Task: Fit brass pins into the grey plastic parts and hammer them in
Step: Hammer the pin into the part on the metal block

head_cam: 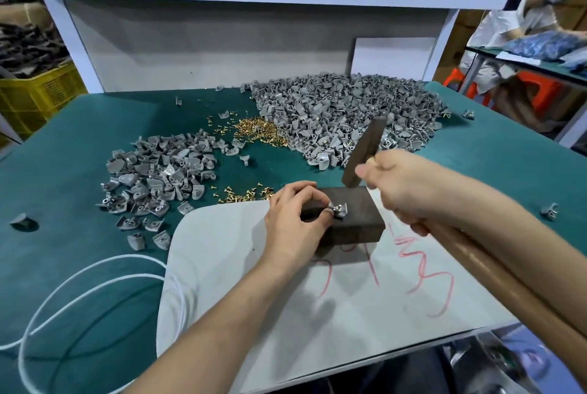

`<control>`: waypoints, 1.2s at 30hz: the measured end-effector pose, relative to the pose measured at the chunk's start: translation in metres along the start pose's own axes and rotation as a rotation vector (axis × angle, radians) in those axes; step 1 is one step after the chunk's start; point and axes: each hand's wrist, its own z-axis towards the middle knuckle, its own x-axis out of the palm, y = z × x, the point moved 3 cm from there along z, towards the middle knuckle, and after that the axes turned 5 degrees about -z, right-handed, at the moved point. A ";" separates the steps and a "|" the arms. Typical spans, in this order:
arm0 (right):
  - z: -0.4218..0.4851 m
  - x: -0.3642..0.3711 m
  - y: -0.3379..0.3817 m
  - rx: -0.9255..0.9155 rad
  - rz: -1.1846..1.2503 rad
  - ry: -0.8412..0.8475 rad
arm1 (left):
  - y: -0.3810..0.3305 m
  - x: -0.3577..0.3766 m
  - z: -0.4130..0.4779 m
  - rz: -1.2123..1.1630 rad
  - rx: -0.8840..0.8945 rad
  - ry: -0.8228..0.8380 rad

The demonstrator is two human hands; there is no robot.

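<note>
My left hand (pixel 293 218) pinches a small grey plastic part (pixel 339 210) on top of a dark metal block (pixel 352 222). My right hand (pixel 409 185) grips a hammer by its wooden handle (pixel 495 273). The dark hammer head (pixel 363 155) hangs tilted just above the block's far edge. A large heap of grey parts (pixel 346 114) lies at the back right, a smaller heap (pixel 158 177) at the left. Brass pins (pixel 257 129) lie between the heaps, and more brass pins (pixel 244 195) sit just left of the block.
The block stands on a white board (pixel 247 282) with red marks, lying on a green mat (pixel 63 155). A white cable (pixel 79 285) loops at the front left. Stray grey parts (pixel 549 211) dot the mat. A shelf frame stands behind; a person sits at the far right.
</note>
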 end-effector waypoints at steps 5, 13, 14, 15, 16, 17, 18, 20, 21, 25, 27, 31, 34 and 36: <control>-0.010 0.012 0.006 0.027 -0.126 0.006 | 0.002 0.000 0.000 -0.017 0.000 0.005; -0.007 0.012 0.007 0.034 -0.091 0.018 | 0.004 -0.002 0.001 -0.049 0.005 0.003; -0.006 0.009 0.007 0.009 -0.076 0.005 | 0.003 -0.002 0.001 -0.067 0.004 0.001; -0.004 0.008 0.007 -0.024 -0.081 -0.025 | 0.004 -0.002 0.002 -0.084 0.000 -0.003; -0.003 0.007 0.010 -0.042 -0.103 -0.034 | 0.004 -0.002 0.003 -0.089 -0.002 -0.009; -0.003 0.010 0.011 -0.043 -0.124 -0.011 | 0.004 -0.002 0.004 -0.079 -0.002 -0.012; -0.002 0.015 0.009 -0.022 -0.123 0.013 | 0.005 -0.001 0.004 -0.064 -0.001 -0.006; 0.000 0.012 0.002 -0.012 0.002 0.012 | 0.005 -0.001 0.002 -0.061 0.006 0.002; 0.002 0.005 -0.003 -0.005 0.104 -0.018 | 0.006 -0.001 0.002 -0.075 0.006 -0.001; 0.017 -0.017 -0.034 0.104 0.410 -0.205 | 0.003 -0.001 0.003 -0.215 -0.051 -0.018; 0.034 -0.011 -0.057 0.170 0.150 -0.333 | 0.002 -0.003 0.003 -0.274 -0.089 -0.017; 0.057 0.016 -0.097 0.302 -0.194 -0.428 | 0.004 -0.003 0.002 -0.310 -0.129 0.000; 0.063 0.028 -0.103 0.274 -0.246 -0.409 | 0.003 -0.005 0.004 -0.271 -0.100 -0.008; 0.063 0.029 -0.100 0.226 -0.355 -0.383 | 0.000 -0.006 0.004 -0.197 0.004 -0.039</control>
